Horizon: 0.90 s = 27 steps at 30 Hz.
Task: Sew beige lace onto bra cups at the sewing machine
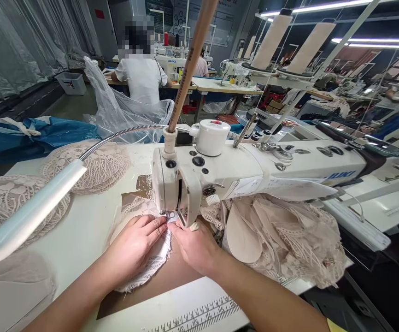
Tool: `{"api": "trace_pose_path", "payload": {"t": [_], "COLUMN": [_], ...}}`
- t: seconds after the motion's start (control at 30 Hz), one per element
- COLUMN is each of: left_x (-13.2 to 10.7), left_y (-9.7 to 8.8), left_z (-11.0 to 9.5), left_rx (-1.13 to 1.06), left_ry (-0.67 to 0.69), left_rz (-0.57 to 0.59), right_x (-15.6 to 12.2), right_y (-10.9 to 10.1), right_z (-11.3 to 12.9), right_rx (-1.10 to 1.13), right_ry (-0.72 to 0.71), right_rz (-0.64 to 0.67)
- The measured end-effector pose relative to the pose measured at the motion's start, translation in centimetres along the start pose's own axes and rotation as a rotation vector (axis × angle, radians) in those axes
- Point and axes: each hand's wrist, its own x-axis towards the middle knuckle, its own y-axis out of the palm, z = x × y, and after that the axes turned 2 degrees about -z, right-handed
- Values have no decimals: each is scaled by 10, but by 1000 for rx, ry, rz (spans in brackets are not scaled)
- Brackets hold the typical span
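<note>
A white lace piece (153, 265) lies on the table under the head of a white sewing machine (220, 173). My left hand (135, 244) rests flat on the lace, fingers stretched toward the presser foot (172, 216). My right hand (194, 246) presses the lace's edge just right of the needle, its fingers curled together on the fabric. The fingertips of both hands nearly meet under the machine head.
Stacks of lace cups (96, 168) sit at the left behind a white lamp bar (30, 214). A heap of beige lace pieces (285, 237) lies under the machine arm. A ruler strip (199, 316) runs along the table's front edge. A person in white (142, 76) sits ahead.
</note>
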Motion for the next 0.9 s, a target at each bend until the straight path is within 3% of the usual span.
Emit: {"api": "trace_pose_path", "payload": {"t": [0.4,0.9], "left_x": [6,8], "left_y": [-4,1], "left_z": [-1,6], "left_rx": [-45,-60], "left_ry": [61,3], "left_rz": [-142,-116], "right_x": [-2,-2], "right_y": [3,-2], "right_z": [-2,-5], "right_rx": [44,83], "right_ry": [-19,-59], "right_rz": [-26,-53]}}
